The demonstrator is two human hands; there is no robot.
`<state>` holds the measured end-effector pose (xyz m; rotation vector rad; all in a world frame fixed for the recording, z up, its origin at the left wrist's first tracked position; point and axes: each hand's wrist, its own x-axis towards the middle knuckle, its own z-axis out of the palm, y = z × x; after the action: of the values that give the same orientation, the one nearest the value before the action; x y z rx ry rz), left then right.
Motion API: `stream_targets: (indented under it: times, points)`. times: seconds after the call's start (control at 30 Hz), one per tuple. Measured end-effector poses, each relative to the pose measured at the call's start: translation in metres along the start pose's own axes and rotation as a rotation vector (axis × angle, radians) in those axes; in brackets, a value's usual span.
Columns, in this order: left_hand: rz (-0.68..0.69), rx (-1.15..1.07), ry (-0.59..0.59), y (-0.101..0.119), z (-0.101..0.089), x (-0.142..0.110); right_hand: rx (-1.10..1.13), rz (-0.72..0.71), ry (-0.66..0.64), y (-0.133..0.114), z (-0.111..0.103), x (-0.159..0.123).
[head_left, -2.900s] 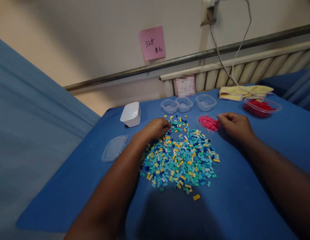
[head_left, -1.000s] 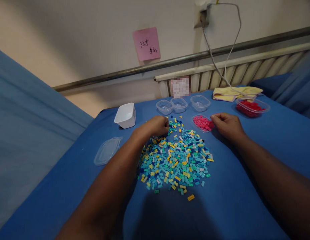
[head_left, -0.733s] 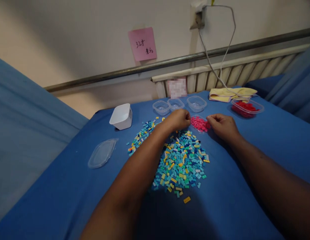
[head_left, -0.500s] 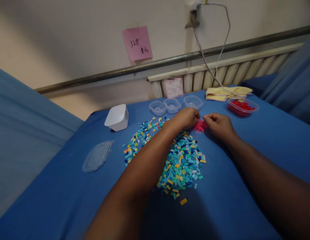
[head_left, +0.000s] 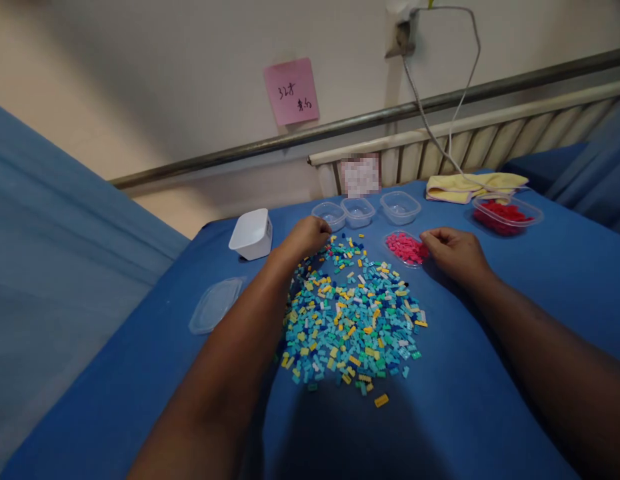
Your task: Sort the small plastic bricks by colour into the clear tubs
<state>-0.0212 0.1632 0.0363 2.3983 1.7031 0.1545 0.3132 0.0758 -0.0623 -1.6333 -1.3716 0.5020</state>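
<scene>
A wide spread of small toy building bricks (head_left: 360, 320), mostly blue, teal, green and yellow, lies on a blue cloth. My left hand (head_left: 307, 237) is over its far left edge, fingers curled together and pointing down; whatever is between the fingertips is hidden. Pink bricks (head_left: 405, 247) fill a shallow clear plastic lid (head_left: 415, 265) to the right of the spread. At the right rim of that lid, my right hand (head_left: 453, 252) is closed, with thumb and forefinger pinched on the edge.
Three clear tubs (head_left: 359, 212) line the back. A white container (head_left: 252, 235) and another clear lid (head_left: 217, 305) are at left. At back right are a tub of red bricks (head_left: 505, 217) and a yellow cloth (head_left: 470, 187). A cable (head_left: 425, 120) hangs from the wall socket.
My left hand has moved left, from above the pink bricks to the far left of the brick spread. My right hand has stayed at the lid. The view has shifted slightly.
</scene>
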Motion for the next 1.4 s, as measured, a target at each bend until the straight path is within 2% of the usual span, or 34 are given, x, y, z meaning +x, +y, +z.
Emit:
stream_targets:
  times: [0.2,0.33,0.53,0.67,0.73,0.87,1.1,1.27,1.4]
  points:
    - [0.033,0.045,-0.172,0.003,0.007,-0.013,0.011,0.0,0.008,0.001,0.0,0.0]
    - [0.031,0.058,-0.18,0.002,0.009,-0.022,0.014,0.006,0.009,-0.001,-0.001,-0.001]
    - [-0.022,-0.016,-0.206,-0.012,0.005,-0.04,0.003,0.0,0.006,-0.005,-0.003,-0.002]
    - [0.008,-0.071,-0.121,-0.018,0.006,-0.045,0.01,0.017,0.005,-0.005,-0.002,-0.003]
    - [0.088,-0.02,-0.091,-0.018,0.008,-0.043,0.002,0.026,0.008,-0.004,-0.002,-0.002]
    - [0.238,0.175,-0.173,-0.013,0.013,-0.037,-0.008,0.017,0.002,-0.002,-0.002,-0.002]
    - [0.179,0.239,-0.217,-0.008,0.009,-0.037,0.001,0.0,0.013,0.0,0.0,-0.001]
    - [0.175,0.188,-0.171,0.009,0.008,-0.035,0.0,-0.023,0.009,0.002,0.001,0.001]
    - [0.228,0.04,-0.17,0.045,0.014,-0.022,0.001,-0.021,-0.001,-0.001,0.001,0.002]
